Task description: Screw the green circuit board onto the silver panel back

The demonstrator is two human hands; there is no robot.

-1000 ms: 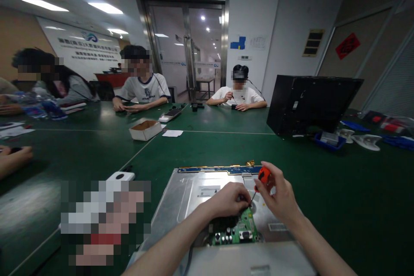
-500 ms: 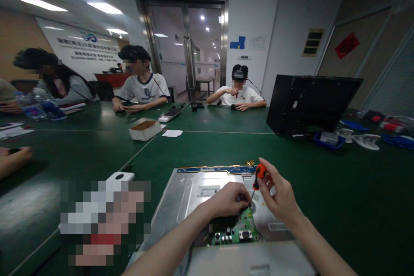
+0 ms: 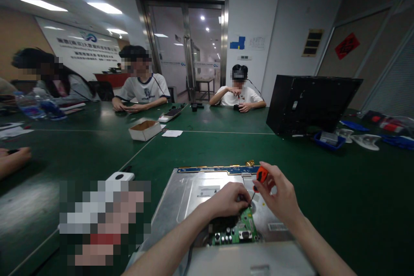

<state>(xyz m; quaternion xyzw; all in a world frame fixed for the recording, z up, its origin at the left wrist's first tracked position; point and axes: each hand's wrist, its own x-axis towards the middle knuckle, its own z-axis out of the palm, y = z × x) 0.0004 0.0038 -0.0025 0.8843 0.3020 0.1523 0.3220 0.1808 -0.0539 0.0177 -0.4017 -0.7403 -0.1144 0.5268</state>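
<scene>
A metal panel (image 3: 174, 198) lies in front of me, with a green circuit board (image 3: 247, 224) on it and a blue strip board (image 3: 207, 170) along its far edge. My right hand (image 3: 280, 192) grips the orange and black handle of a screwdriver (image 3: 261, 175). The shaft slants down to the board's far corner. There my left hand (image 3: 231, 198) is closed, thumb and fingers pinched beside the tip; what it holds is too small to make out.
A black monitor (image 3: 310, 103) and a blue tray (image 3: 329, 140) stand at the back right. Beyond the panel is an open white box (image 3: 145, 130). A white device (image 3: 119, 177) lies left. Several people sit around the green table (image 3: 226, 146).
My right hand has shifted slightly down and its fingers have turned around the screwdriver handle, which is tilted a little more to the right. My left hand stays in place.
</scene>
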